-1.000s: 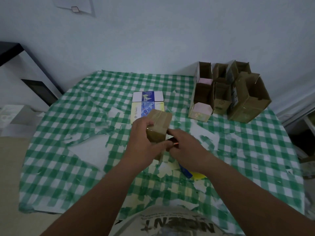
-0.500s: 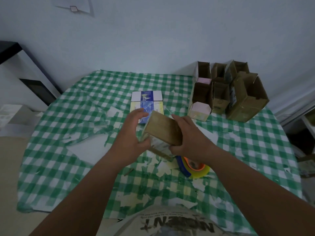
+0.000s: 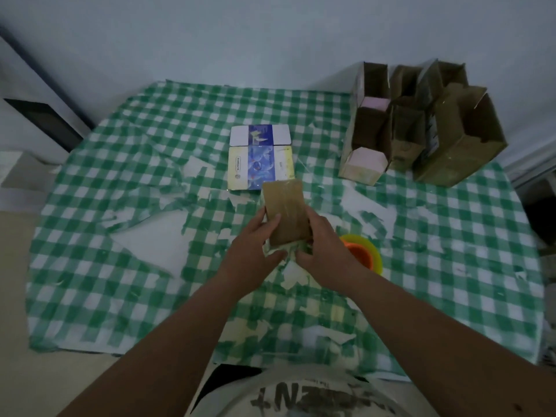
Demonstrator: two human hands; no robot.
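Observation:
A small brown cardboard box (image 3: 285,209) is held above the middle of the green checked tablecloth (image 3: 120,266), its taped brown face turned up toward me. My left hand (image 3: 255,248) grips its left side, thumb lying on the top face. My right hand (image 3: 323,251) grips its right side and lower corner. A yellow and orange tape roll (image 3: 365,254) lies on the cloth just right of my right hand, partly hidden by it.
A flattened blue, white and yellow carton (image 3: 260,156) lies beyond the box. Several open brown cardboard boxes (image 3: 421,127), two with pink inserts, stand at the back right by the wall. The cloth is torn in many places. A dark-edged cabinet (image 3: 36,115) stands at left.
The box has been turned from tilted to lying lengthwise away from me, and lifted a little forward. My right hand left the tape roll, which now shows on the cloth.

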